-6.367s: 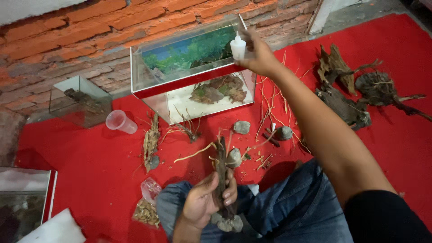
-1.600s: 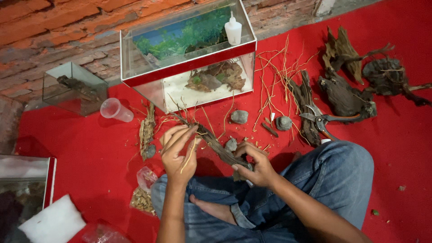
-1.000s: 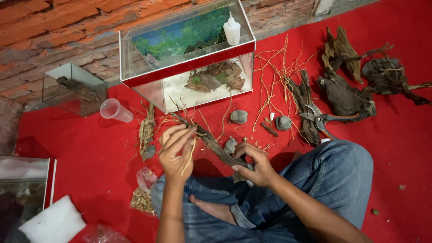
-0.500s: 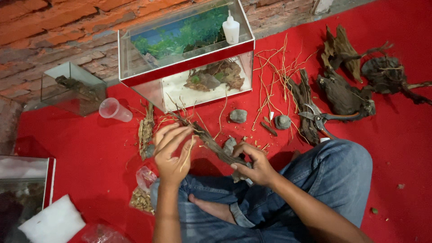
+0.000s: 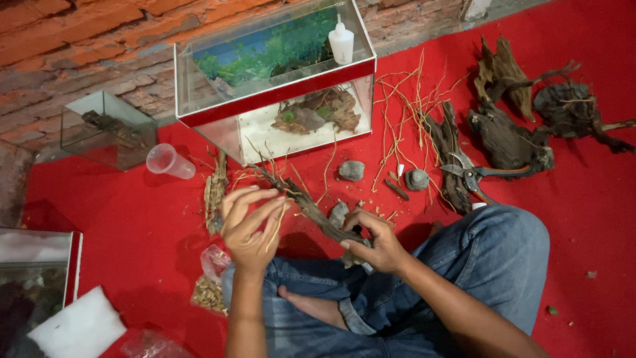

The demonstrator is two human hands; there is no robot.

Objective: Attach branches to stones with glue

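Red cloth (image 5: pixel 583 219) covers the floor where the person sits cross-legged. On it, against the brick wall, stands a glass tank (image 5: pixel 275 99) with a red band, a small white bottle (image 5: pixel 341 43) on its lid. Dark driftwood pieces (image 5: pixel 507 139) lie well to the right, with pruning shears (image 5: pixel 477 174) beside them and a scatter of thin roots (image 5: pixel 404 106) between them and the tank. A clear plastic cup (image 5: pixel 169 161) lies on its side to the left, and two grey stones (image 5: pixel 351 170) sit just in front of the tank.

The branch (image 5: pixel 311 212) slants across the person's lap. The right hand (image 5: pixel 374 238) is clenched around its lower end, near a stone at its base. The left hand (image 5: pixel 252 222) has its fingers curled loosely at the upper end, pinching what looks like a thin twig (image 5: pixel 275 225), though the view is too small to be sure.

To do this well, I would judge that the right hand should hold the branch firm and level while the left seats the twig gently, without bending it.
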